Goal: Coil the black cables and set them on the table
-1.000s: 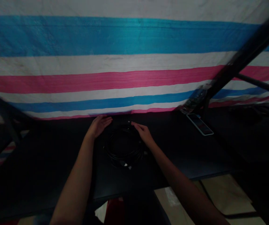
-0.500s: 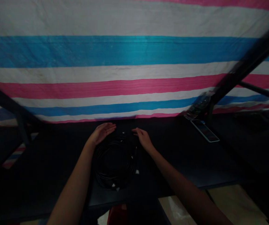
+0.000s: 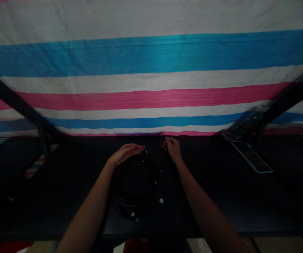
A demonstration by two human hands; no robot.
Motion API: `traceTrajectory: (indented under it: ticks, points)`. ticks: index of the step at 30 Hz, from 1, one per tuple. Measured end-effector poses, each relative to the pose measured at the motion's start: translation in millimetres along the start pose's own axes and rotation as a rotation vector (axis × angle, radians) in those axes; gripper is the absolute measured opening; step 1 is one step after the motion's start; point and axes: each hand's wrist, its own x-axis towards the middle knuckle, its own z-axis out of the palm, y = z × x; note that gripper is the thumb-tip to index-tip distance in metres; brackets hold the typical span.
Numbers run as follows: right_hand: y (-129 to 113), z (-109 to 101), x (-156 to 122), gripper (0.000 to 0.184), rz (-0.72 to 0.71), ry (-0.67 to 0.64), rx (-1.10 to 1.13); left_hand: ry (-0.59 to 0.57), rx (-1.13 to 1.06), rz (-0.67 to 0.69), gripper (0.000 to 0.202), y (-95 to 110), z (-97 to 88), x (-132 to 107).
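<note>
Coiled glossy black cable (image 3: 128,205): lies as a round ring of many turns on the flat black tabletop (image 3: 212,196), between the two forearms and just before the hands.

Cable ends: small whitish tips (image 3: 161,200) show at the ring's right side, near edge and far edge – too dim from here to tell what fittings they are.

Left hand (image 3: 127,153): at the ring's far left, curving round its outer edge; fingers straight and pressed side by side, flat rather than pinching. Contact with the cable: cannot tell.

Right hand (image 3: 172,147): beyond the ring's far right, apart from it; fingers loosely curled, thumb near the forefinger – cannot tell whether anything is pinched between them.

Phone: dark-screened oblong phone with a pale rim (image 3: 251,157), lying aslant on the tabletop, well to the right of the right hand.

Bottle: clear plastic bottle (image 3: 245,123), tilted, near the phone's far end, beside a slanting black metal post (image 3: 291,96).

Backdrop: creased sheet in white, blue and pink bands (image 3: 151,98), hanging behind the tabletop; light dim, brightest on the wide blue band.
</note>
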Motion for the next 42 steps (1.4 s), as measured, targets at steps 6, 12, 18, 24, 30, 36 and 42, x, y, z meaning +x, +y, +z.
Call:
traceTrajectory:
  ticks: [6, 12, 18, 24, 30, 36, 42]
  points:
    - [2, -1, 5, 0.043, -0.06, 0.075, -0.075, -0.064, 0.011, -0.049, 0.034, 2, -4.0, -3]
    - [1, 3, 5, 0.04, -0.121, 0.002, -0.146, -0.008, 0.052, -0.116, 0.034, 10, -19.7, -9]
    - [-1, 2, 4, 0.04, -0.125, -0.009, -0.174, 0.276, 0.108, 0.031, 0.038, 17, -31.5, -8]
    - [0, 1, 6, 0.044, -0.117, -0.001, -0.175, 0.757, 0.264, 0.375, 0.021, 4, -37.7, 4]
    - [1, 0, 8, 0.045, -0.092, 0.01, -0.144, 0.937, 0.441, 0.498, 0.029, 4, -44.3, 4]
    - [-1, 0, 6, 0.045, -0.083, 0.015, -0.14, 0.827, 0.665, 0.39, 0.031, 5, -31.6, 4]
    - [-1, 0, 6, 0.043, -0.087, 0.017, -0.163, 0.812, 0.745, 0.341, 0.03, 6, -29.2, 5]
